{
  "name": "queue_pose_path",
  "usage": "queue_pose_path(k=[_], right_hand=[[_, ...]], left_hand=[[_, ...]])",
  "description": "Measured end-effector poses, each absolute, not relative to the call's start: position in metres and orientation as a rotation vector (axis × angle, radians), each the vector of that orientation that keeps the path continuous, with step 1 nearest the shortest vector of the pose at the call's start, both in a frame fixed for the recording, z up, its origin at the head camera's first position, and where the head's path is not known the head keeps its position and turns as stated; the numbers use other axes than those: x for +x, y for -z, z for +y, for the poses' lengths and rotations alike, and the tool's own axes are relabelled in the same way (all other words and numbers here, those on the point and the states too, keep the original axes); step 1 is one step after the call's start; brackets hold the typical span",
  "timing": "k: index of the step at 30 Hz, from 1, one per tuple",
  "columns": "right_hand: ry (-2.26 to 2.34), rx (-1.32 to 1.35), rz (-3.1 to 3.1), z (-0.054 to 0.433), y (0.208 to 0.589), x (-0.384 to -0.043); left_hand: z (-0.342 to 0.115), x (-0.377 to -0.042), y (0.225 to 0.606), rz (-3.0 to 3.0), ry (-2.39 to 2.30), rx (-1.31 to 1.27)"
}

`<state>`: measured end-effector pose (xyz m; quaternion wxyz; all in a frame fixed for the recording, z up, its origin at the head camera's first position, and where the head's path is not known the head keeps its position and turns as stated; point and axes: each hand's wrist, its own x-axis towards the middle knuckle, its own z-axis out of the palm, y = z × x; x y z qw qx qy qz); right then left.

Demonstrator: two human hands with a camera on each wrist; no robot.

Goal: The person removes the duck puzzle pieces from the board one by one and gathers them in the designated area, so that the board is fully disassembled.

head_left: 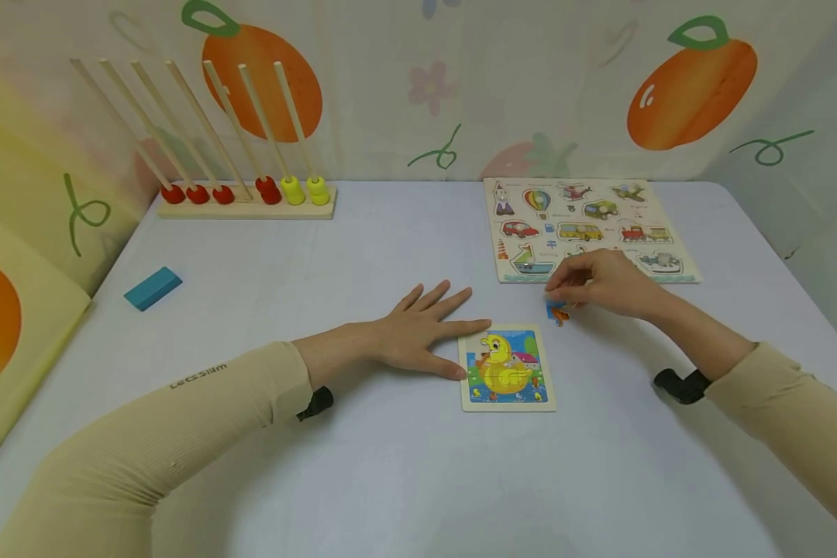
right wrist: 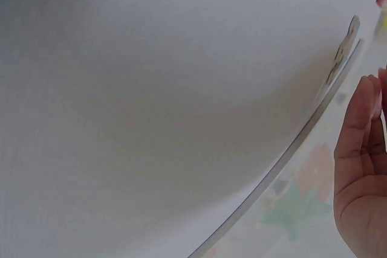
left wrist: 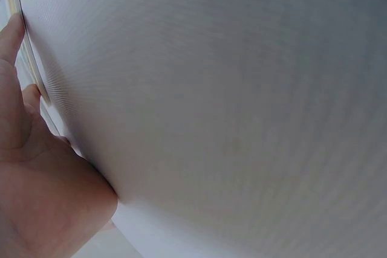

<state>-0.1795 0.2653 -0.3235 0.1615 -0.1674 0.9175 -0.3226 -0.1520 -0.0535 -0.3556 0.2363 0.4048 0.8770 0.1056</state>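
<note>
A small square duck jigsaw puzzle (head_left: pixel 508 370) in a pale wooden frame lies on the white table. My left hand (head_left: pixel 413 333) is spread flat beside it, thumb and index finger touching the frame's left side; the left wrist view shows the palm side of this hand (left wrist: pixel 36 191). Above and right of the puzzle, my right hand (head_left: pixel 603 283) pinches a small blue and orange puzzle piece (head_left: pixel 556 311) between thumb and fingers. In the right wrist view the right hand (right wrist: pixel 366 167) appears at the right edge, its fingertips partly cut off.
A vehicle peg board (head_left: pixel 579 231) lies just behind my right hand. The bead rack (head_left: pixel 247 208), with upright rods and red and yellow beads, stands at the back left. A blue block (head_left: pixel 153 289) rests on the left side. A fruit-print cloth (head_left: pixel 377 93) hangs behind.
</note>
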Motion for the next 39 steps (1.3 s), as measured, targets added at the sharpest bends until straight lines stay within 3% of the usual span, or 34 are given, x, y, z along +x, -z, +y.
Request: queue_pose_path(k=[39], right_hand=[[0.93, -0.809, 2.465, 0.204, 0.33, -0.154]], left_hand=[[-0.054, -0.151, 0.353, 2.392, -0.295, 1.097]])
